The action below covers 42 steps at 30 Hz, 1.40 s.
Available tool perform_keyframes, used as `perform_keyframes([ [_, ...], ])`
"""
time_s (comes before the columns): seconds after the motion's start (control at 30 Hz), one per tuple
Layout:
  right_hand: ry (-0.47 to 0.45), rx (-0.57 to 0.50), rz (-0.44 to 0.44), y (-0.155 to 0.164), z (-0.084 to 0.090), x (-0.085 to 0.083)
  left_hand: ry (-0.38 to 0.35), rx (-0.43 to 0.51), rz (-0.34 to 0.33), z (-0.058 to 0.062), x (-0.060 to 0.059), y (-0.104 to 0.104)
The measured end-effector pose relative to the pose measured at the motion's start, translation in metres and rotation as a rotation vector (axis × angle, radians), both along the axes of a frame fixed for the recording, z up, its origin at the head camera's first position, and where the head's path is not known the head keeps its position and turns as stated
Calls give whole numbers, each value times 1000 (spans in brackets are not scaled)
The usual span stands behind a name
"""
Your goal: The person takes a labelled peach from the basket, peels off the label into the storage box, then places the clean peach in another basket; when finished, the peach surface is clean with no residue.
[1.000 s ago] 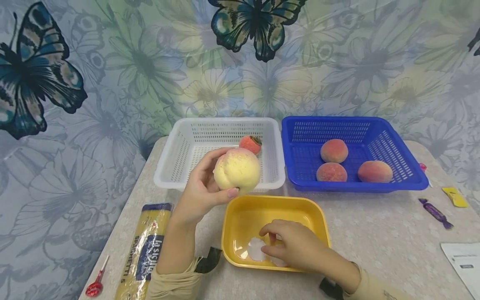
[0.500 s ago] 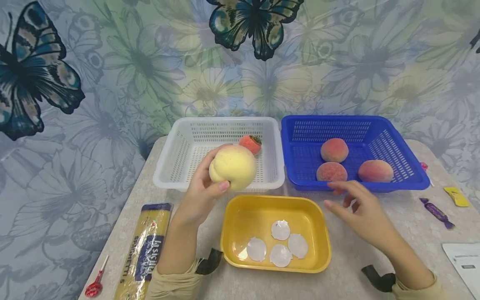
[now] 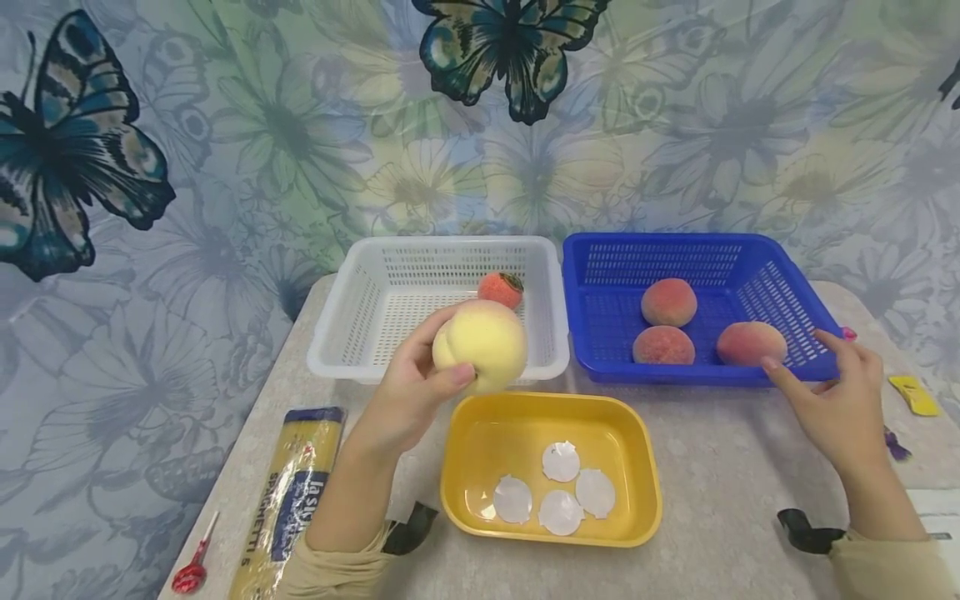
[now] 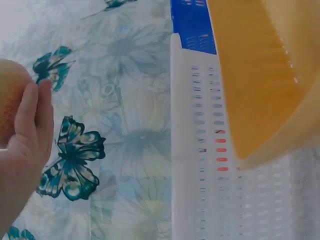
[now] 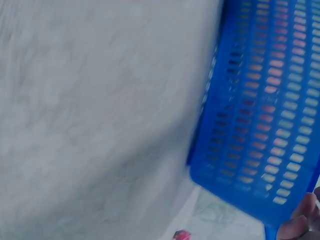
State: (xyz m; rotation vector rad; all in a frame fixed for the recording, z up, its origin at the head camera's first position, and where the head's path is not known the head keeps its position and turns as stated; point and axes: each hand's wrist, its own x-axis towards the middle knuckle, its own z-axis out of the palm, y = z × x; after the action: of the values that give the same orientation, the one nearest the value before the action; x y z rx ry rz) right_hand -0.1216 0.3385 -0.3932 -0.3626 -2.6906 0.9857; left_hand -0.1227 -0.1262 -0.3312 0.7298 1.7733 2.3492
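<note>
My left hand point(image 3: 408, 392) cups the pale yellow peach point(image 3: 480, 343) mid-frame, above the white basket's point(image 3: 341, 354) near rim. My right hand point(image 3: 836, 400), fingers spread and holding nothing, touches the blue basket's point(image 3: 825, 367) right corner. A careless tug could tip its three peaches point(image 3: 750, 342) out.

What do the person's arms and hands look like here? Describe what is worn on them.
Both hands, left hand and right hand, are bare, with no gloves or rings visible. Each arm has a beige long sleeve pushed back from the wrist, with a black strap at the cuff.
</note>
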Motion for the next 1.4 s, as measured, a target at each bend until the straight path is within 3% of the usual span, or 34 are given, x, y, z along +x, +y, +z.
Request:
perform_keyframes([
  [0.17,-110,-34,-5,10,-7,-1,-20,-119,60,9,-3,7],
  [0.37,-143,-76,-3,14,-12,-3,-59,-232,109,21,-14,22],
  [0.6,-111,-76,-13,14,-15,-4,-96,-332,67,32,-23,48],
  [0.7,-88,-98,-8,14,-16,-4,-122,-319,36,33,-27,59],
  [0.83,-69,-122,0,12,-18,-5,-231,-248,10,31,-36,72],
  [0.93,-65,-129,6,12,-19,-6,-313,-192,-5,26,-46,80],
  [1.07,-58,-130,20,12,-20,-7,-352,-152,-28,18,-58,87],
  [1.2,-64,-123,28,12,-20,-6,-339,-221,-3,9,-69,91],
  [1.4,-71,-135,40,15,-22,-6,-194,-510,90,3,-82,103],
])
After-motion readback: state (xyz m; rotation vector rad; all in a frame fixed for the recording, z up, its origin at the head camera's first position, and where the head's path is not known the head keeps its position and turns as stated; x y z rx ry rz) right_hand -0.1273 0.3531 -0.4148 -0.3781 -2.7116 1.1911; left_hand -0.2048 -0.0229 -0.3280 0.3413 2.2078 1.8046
